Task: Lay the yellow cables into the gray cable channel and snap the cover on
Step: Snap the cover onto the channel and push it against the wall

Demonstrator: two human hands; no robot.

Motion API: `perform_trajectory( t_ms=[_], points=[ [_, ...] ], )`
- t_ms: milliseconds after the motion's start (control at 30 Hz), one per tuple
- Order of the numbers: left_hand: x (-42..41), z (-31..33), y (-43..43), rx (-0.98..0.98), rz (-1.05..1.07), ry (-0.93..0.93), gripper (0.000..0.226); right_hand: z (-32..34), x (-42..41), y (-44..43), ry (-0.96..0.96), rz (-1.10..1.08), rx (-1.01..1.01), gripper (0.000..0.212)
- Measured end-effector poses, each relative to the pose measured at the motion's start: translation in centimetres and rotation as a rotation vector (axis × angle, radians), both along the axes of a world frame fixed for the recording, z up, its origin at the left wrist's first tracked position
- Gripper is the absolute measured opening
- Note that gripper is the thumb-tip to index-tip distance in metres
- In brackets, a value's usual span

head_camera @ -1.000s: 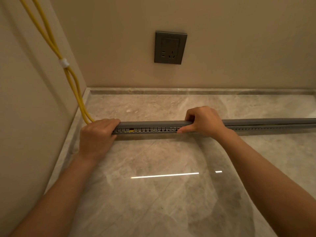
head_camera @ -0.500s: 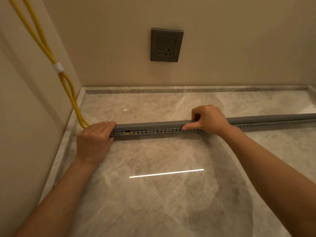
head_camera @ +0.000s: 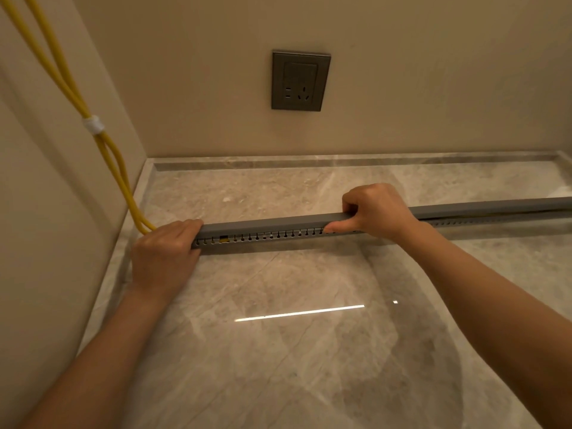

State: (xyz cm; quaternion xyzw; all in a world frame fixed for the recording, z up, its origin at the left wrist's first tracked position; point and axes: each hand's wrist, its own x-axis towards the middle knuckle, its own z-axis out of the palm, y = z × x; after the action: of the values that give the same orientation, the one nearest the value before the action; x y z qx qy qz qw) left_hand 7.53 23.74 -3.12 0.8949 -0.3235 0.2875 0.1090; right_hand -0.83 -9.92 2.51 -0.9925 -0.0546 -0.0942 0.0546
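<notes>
With yellow cables (head_camera: 102, 150) laid inside, both hands clamp the cover (head_camera: 272, 222) onto the gray cable channel (head_camera: 263, 243): left hand (head_camera: 164, 258) gripping its end, right hand (head_camera: 376, 212) pinching midway; pressing farther right looks next.

Left hand (head_camera: 164, 258) flat, right hand (head_camera: 376, 212) seemingly pinching.

cable channel (head_camera: 269, 235) on floor (head_camera: 278, 351), cables (head_camera: 117, 168) left, socket (head_camera: 301, 80) behind
</notes>
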Motion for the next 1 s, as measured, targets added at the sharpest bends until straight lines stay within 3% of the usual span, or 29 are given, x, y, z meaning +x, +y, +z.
perform_trajectory(
  t_ms=[300,567,767,1000],
  points=[
    [0.4,-0.5,0.4,0.025,-0.025,-0.035,0.025,-0.9,-0.5,0.6,-0.048,-0.015,-0.029,0.055],
    [0.7,-0.6,0.8,0.055,-0.052,-0.016,0.035,-1.6,-2.3,2.2,-0.188,-0.017,-0.104,0.042],
    [0.5,0.3,0.4,0.047,-0.076,0.069,0.030,-1.4,-0.8,9.7,-0.240,0.248,-0.174,0.031],
    [-0.3,1.6,0.3,0.047,-0.040,0.144,0.017,-1.2,2.0,17.9,-0.245,0.234,-0.248,0.016]
  ],
)
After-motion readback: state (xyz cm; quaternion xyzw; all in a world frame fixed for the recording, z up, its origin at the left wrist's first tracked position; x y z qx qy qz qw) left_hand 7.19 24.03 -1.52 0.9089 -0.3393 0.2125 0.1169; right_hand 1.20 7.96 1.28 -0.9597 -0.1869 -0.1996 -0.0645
